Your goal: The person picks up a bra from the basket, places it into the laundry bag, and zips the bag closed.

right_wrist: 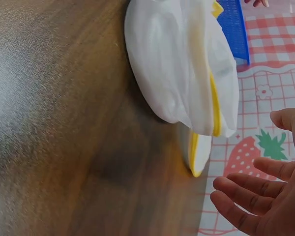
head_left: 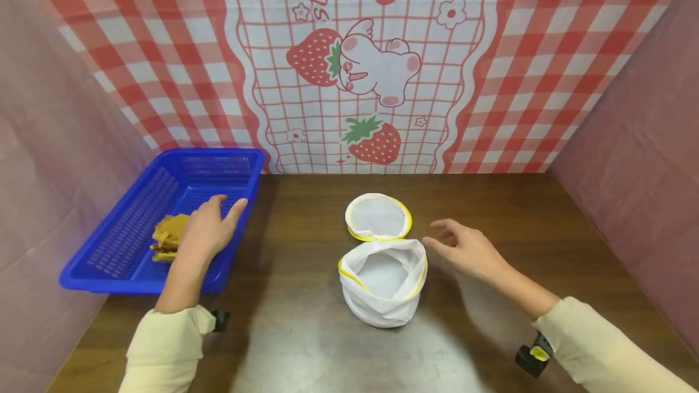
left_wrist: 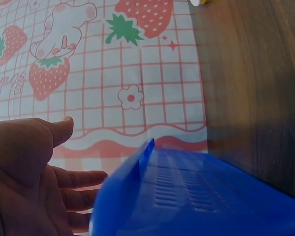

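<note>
My left hand (head_left: pixel 209 229) hovers over the blue plastic basket (head_left: pixel 122 287), thumb and fingers spread apart. Beside it in the basket lies a crumpled yellow-brown cloth-like bundle (head_left: pixel 169 235), partly hidden by the hand. A white mesh bag (head_left: pixel 379 311) with yellow zipper trim stands on the table, its round lid (head_left: pixel 377 217) folded back behind it. To the right of the bag's rim is my right hand (head_left: pixel 466 250), fingers loosely bent and holding nothing. In the right wrist view, this hand (right_wrist: pixel 265 191) is apart from the white bag (right_wrist: pixel 162 64).
The wooden table (head_left: pixel 295 320) has a red-and-white strawberry-print cloth (head_left: pixel 491 77) hanging at its back edge. Pinkish drapes (head_left: pixel 644 108) close off both sides. Each wrist carries a small black camera mount (head_left: pixel 532 359).
</note>
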Demonstrator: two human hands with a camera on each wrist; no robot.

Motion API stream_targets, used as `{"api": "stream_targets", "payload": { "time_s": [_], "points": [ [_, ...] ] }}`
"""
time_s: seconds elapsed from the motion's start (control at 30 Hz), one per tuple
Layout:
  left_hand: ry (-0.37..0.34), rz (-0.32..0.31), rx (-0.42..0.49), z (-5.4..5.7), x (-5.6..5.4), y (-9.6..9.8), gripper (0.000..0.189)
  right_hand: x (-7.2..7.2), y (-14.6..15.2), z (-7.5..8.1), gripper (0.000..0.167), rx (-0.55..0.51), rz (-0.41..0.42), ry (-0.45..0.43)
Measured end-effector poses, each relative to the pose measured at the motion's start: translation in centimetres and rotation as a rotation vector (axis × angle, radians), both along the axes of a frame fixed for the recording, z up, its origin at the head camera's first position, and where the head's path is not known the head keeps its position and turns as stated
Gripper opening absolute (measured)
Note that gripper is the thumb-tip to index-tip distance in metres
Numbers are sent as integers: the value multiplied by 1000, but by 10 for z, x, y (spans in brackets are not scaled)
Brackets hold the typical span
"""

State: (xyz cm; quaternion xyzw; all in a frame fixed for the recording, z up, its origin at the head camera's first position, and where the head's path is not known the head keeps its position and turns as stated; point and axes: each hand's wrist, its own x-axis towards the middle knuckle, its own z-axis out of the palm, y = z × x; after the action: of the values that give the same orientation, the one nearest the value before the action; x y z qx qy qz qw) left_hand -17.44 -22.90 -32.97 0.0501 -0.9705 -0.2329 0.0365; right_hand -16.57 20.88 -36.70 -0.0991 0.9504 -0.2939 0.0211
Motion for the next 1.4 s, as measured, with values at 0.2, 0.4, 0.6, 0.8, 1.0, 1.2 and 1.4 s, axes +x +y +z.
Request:
{"api": "stream_targets", "payload": {
  "time_s": [0.2, 0.4, 0.6, 0.8, 1.0, 1.2, 1.4],
  "points": [
    [-6, 19, 1, -2, 3, -6, 77, 1, -6, -12, 54, -27, 16, -8],
    [-19, 37, -14, -2, 6, -13, 79, 1, -10, -23, 50, -52, 20, -17],
    [-59, 49, -22, -1, 7, -21, 82, 1, -12, -29, 45, -68, 24, -20],
    [-57, 80, -4, -1, 10, -30, 80, 1, -15, -32, 43, -86, 31, -27],
    [-14, 106, -12, -3, 12, -41, 78, 1, -19, -36, 44, -88, 24, -47],
    [19, 116, -8, -1, 14, -49, 78, 1, -20, -37, 45, -86, 25, -44],
    [8, 122, -14, 2, 14, -57, 80, -1, -20, -37, 42, -79, 34, -33]
  ]
}}
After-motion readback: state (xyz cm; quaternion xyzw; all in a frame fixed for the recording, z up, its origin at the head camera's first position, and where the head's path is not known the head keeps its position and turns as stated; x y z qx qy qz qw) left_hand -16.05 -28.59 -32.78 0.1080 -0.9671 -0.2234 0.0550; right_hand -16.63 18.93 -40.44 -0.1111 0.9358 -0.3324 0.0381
